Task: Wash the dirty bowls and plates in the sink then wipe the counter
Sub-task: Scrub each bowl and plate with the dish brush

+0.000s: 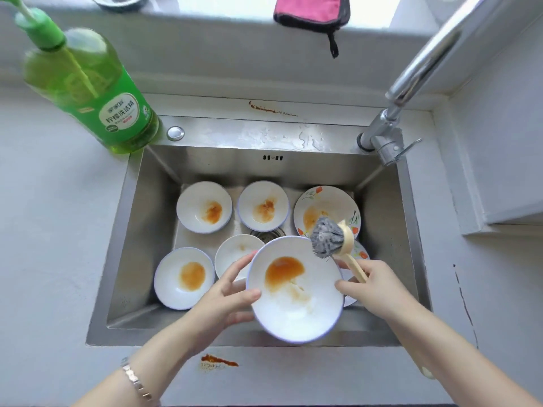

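Observation:
My left hand (227, 295) grips the left rim of a white bowl (299, 312) with an orange sauce stain, held tilted over the steel sink (129, 230). My right hand (373, 284) holds the cream handle of a dish brush (329, 237), whose grey scrubber head hovers at the bowl's upper right rim. Several more stained white bowls lie on the sink floor, among them one at the back left (204, 207) and one at the front left (183, 277). A flowered plate (326, 210) sits at the back right, and another is partly hidden under the held bowl.
A green dish soap bottle (88, 83) stands at the sink's back left corner. The chrome tap (390, 124) rises at the back right. A pink cloth (311, 10) hangs over the ledge behind. Orange sauce smears mark the counter in front (219, 361) and behind the sink (270, 108).

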